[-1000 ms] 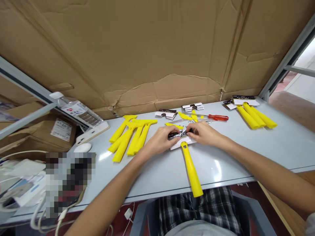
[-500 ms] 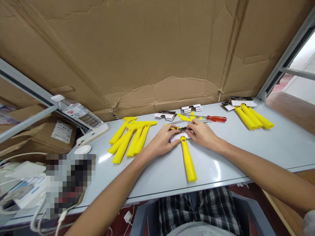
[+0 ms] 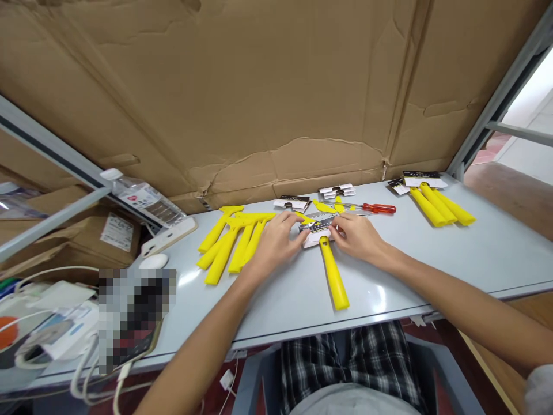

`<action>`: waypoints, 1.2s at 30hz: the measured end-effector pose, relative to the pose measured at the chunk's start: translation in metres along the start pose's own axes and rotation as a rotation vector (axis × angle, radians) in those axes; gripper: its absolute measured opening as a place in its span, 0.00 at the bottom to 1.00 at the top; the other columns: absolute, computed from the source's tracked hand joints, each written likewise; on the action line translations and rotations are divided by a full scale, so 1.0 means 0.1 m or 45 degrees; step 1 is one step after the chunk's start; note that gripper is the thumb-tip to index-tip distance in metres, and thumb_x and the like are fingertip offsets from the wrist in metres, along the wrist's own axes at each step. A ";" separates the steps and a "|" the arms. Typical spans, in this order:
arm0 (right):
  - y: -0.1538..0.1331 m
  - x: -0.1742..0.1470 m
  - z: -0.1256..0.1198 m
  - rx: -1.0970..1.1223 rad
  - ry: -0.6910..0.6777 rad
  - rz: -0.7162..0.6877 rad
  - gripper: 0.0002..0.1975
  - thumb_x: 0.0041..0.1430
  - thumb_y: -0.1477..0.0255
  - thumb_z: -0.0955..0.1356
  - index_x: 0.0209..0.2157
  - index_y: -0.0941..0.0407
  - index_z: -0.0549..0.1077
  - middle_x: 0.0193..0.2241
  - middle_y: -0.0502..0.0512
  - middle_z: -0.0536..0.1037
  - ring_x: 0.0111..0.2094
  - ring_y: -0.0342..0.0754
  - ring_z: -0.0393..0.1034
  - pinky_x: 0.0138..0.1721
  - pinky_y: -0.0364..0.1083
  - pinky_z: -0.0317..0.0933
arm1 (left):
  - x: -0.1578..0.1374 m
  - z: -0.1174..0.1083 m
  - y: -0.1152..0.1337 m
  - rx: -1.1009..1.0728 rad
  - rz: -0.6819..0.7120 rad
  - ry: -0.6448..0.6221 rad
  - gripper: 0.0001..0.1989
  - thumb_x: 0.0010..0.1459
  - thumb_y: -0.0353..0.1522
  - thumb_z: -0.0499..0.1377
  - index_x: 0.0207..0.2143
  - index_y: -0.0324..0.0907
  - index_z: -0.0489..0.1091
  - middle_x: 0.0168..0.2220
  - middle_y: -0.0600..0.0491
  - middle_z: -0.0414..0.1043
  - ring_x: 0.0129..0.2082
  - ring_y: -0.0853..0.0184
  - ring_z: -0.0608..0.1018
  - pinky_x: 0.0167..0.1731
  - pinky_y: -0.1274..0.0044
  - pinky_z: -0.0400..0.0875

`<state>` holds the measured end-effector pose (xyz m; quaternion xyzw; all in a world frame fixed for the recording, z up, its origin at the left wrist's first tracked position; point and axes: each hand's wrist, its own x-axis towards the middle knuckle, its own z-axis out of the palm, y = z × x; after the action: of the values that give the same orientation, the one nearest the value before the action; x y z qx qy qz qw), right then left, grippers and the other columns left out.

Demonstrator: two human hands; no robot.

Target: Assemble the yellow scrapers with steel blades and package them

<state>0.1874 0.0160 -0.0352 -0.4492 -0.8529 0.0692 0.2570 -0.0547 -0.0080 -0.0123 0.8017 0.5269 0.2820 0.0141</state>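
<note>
Head view shows both your hands close together over the middle of the white table (image 3: 389,288). Between them is a black and white card (image 3: 315,236), and from its lower edge a yellow handle (image 3: 334,276) points back toward you, with its fat end near the table's front edge. Your right hand (image 3: 355,235) has its thumb and fingers drawn narrow, pinching the right end of the card. Your left hand (image 3: 280,237) is at the card's left end, with the thumb a little way from the fingers; you can't tell from here if it grips the card or just touches it.

Just past your hands lie some flat yellow pieces (image 3: 323,206) and a screwdriver (image 3: 379,208) with a red handle. Behind these are two stacks of folded cards, a left stack (image 3: 292,203) and a right stack (image 3: 337,191). Beside your left hand is a bunch of yellow tools (image 3: 222,253) with bare tops. Well off to your right are three yellow handles (image 3: 432,207) with cards on their tops. A plastic bottle (image 3: 142,199) leans at the far left, and big brown cardboard (image 3: 268,86) stands behind everything.
</note>
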 end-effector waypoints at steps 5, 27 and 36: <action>-0.02 -0.36 -0.10 -0.154 -0.055 0.023 0.15 0.71 0.67 0.62 0.37 0.58 0.77 0.36 0.58 0.78 0.39 0.47 0.68 0.40 0.46 0.58 | -0.38 -0.15 0.22 0.077 -0.008 -0.153 0.15 0.69 0.39 0.58 0.52 0.43 0.74 0.54 0.44 0.77 0.56 0.53 0.78 0.58 0.59 0.72; -0.72 -0.27 -0.23 -0.267 -0.322 0.286 0.32 0.71 0.48 0.56 0.51 0.59 0.76 0.45 0.68 0.80 0.47 0.62 0.77 0.46 0.55 0.69 | -1.20 0.29 0.25 0.173 -0.072 -0.096 0.21 0.72 0.40 0.52 0.60 0.43 0.73 0.68 0.42 0.68 0.70 0.49 0.67 0.68 0.50 0.60; -0.73 -0.23 -0.09 -0.261 -0.404 0.222 0.16 0.64 0.68 0.62 0.47 0.59 0.76 0.44 0.67 0.80 0.45 0.59 0.78 0.41 0.50 0.67 | -1.19 0.28 0.26 0.161 -0.085 -0.101 0.21 0.72 0.40 0.52 0.60 0.42 0.73 0.68 0.41 0.68 0.70 0.49 0.67 0.68 0.51 0.60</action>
<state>0.1488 -0.0464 -0.0106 -0.5285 -0.8432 0.0736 0.0655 -0.0537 -0.1130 -0.0798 0.7935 0.5692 0.2154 -0.0063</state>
